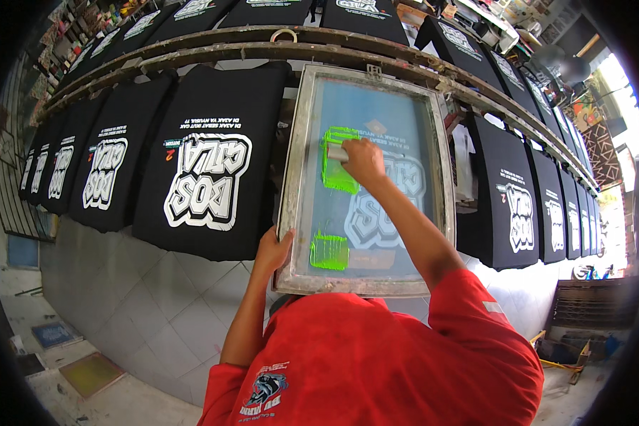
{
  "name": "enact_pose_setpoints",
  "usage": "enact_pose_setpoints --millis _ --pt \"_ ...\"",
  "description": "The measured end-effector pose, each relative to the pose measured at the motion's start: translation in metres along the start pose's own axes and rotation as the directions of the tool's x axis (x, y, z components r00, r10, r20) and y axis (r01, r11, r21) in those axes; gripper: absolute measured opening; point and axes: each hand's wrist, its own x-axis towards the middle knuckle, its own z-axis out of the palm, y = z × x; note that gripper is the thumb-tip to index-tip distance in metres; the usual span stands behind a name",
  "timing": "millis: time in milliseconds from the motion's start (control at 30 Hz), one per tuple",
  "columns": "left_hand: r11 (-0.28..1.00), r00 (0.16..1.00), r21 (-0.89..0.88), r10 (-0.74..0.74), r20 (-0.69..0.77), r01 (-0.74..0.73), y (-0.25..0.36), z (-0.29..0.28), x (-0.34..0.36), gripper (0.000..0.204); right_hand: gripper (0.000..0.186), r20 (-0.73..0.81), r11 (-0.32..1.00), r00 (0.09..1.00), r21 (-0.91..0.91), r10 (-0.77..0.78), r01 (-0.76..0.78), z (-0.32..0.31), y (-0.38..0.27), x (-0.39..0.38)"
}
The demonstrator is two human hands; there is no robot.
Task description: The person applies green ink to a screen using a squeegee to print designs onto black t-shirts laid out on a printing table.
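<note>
A screen-printing frame point(297, 142) with a worn, pale rim and a bluish mesh point(348, 103) lies before me over a dark shirt with white lettering, which shows through the mesh. My right hand point(364, 160) is closed around a small squeegee point(337, 153) at the mesh's upper left. Bright green ink point(344, 183) is smeared around the squeegee. Nearer me, at the lower left of the mesh, is another green ink patch point(329, 252). My left hand point(273, 248) grips the frame's left rim near its lower corner.
Black shirts with white block lettering are laid out in a row to the left point(224, 92) and right point(493, 156), with more shirts behind. A long rail point(213, 53) runs beyond the frame, carrying a tape roll point(284, 33). Tiled floor point(163, 298) shows below.
</note>
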Motion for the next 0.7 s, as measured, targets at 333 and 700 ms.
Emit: enact_pose_setpoints --millis 333,700 --pt "0.994 1.0 0.106 -0.001 0.028 -0.002 0.003 -0.003 0.001 0.044 0.03 0.278 0.808 0.924 0.459 0.263 -0.368 -0.07 0.015 -0.05" --pt "0.99 0.993 0.076 0.12 0.017 -0.121 -0.016 0.0 0.007 0.045 0.041 0.42 -0.326 0.516 0.907 0.747 -0.266 -0.091 0.106 -0.214"
